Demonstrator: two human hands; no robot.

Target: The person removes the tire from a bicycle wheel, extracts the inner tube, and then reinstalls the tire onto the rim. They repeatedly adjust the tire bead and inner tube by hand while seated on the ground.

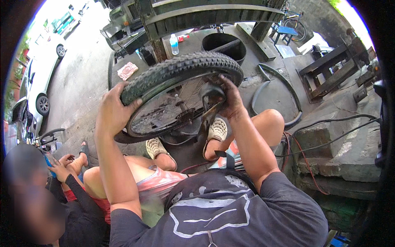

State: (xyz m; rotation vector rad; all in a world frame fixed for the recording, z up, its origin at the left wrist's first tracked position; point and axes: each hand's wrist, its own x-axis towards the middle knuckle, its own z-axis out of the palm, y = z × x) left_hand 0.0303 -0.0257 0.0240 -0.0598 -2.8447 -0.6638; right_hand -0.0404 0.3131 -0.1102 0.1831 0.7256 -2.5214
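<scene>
Clear blue-labelled water bottle (174, 44) on the concrete floor (82, 82)

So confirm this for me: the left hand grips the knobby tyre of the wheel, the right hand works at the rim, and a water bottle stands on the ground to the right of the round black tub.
One detail is wrong. In the head view the water bottle stands to the left of the round black tub, not the right. The rest holds: the left hand grips the knobby tyre, and the right hand works at the rim.
</scene>
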